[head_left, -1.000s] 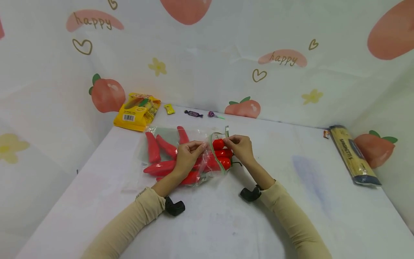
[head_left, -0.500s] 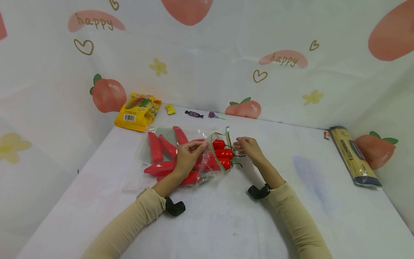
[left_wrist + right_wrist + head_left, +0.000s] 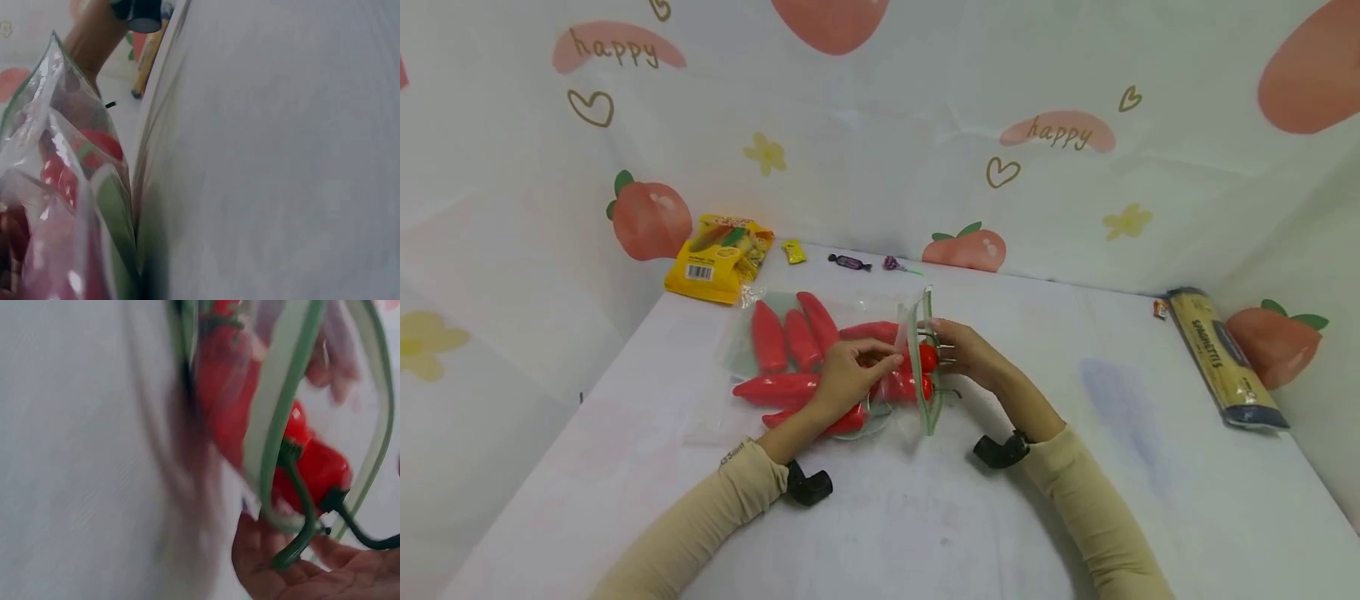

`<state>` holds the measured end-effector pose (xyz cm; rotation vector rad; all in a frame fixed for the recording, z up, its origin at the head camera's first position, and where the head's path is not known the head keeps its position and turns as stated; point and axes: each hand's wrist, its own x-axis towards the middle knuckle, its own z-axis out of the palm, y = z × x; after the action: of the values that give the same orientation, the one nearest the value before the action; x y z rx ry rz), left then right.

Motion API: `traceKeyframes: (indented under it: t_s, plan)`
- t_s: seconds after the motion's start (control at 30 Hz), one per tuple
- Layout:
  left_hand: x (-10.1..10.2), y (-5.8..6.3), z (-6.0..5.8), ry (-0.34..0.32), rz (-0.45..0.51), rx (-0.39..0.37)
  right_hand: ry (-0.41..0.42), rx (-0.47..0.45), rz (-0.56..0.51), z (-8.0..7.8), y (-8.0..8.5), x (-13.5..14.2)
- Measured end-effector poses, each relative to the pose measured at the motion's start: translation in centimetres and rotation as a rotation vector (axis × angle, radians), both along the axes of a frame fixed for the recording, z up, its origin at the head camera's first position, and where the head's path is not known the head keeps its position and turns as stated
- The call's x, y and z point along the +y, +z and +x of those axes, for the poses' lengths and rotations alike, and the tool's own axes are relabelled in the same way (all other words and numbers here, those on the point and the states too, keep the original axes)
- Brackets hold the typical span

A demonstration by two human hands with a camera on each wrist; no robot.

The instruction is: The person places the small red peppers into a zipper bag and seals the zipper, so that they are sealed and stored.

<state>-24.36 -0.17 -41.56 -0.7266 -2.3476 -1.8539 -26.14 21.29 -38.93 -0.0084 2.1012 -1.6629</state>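
A clear zip bag (image 3: 928, 408) with a green-edged mouth lies on the table, holding several red chili peppers (image 3: 778, 388). My left hand (image 3: 846, 379) rests over the bag, thumb and fingertips pinching the plastic near the raised mouth. At the mouth's right side my right hand (image 3: 973, 354) reaches in with fingers extended against the stem ends. The right wrist view shows green stems (image 3: 303, 506) sticking out of the mouth above the right-hand fingers (image 3: 250, 547). In the left wrist view the bag (image 3: 69, 156) hides most of the left hand.
Behind the bag stand a yellow candy packet (image 3: 711, 267), a yellow wrapped candy (image 3: 793, 252), a purple wrapped candy (image 3: 850, 262) and a lollipop (image 3: 892, 263). At the right are a spaghetti pack (image 3: 1225, 358) and a small orange-red wrapped candy (image 3: 1161, 309).
My right hand has left a pepper's stem end, drawn back right, then returned to the mouth. The left hand has shifted right and lifted the bag's rim; the peppers inside have shifted.
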Motion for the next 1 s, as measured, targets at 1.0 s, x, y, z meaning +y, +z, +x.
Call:
traceKeyframes:
  t_s: [1.0]
  plan:
    - [-1.1, 14.7, -7.6, -0.168, 0.166, 0.148, 0.412, 0.95, 0.563, -0.4, 16.8, 1.0]
